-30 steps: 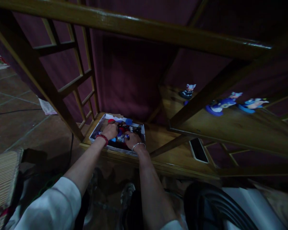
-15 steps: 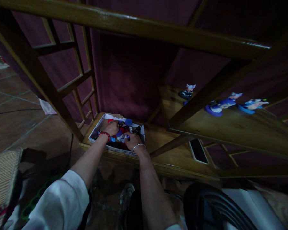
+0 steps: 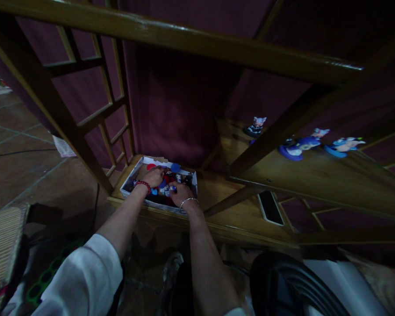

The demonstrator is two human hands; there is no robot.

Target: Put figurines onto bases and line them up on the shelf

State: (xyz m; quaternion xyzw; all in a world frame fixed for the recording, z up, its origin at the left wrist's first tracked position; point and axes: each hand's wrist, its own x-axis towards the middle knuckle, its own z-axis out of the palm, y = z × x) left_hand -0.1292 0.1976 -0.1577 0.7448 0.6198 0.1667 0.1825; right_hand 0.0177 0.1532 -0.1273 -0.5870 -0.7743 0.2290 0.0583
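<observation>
A shallow white cardboard box [image 3: 127, 188] stands on the low wooden shelf, holding a jumble of small figurines with red, blue and purple round bases. My left hand [image 3: 154, 176], with red beads at the wrist, reaches into its middle. The fingers curl down among the figurines, and what they hold, if anything, is hidden. To the right, my right hand [image 3: 181, 194], wearing a silver bracelet, is also inside the box. Its thumb and fingers close on a small blue-and-white figurine [image 3: 173, 188].
On the higher shelf [image 3: 276, 171] at right are several figurines, one with a black-and-white base [image 3: 255, 127], another on a blue base [image 3: 337, 150]. A phone [image 3: 270, 207] lies on the lower shelf. Wooden posts and a crossbar [image 3: 184, 35] frame the space. A striped mat-topped seat [image 3: 5, 237] stands lower left.
The view has shifted very slightly. Both hands stay in the box in nearly the same places, with no clear movement of the figurines.
</observation>
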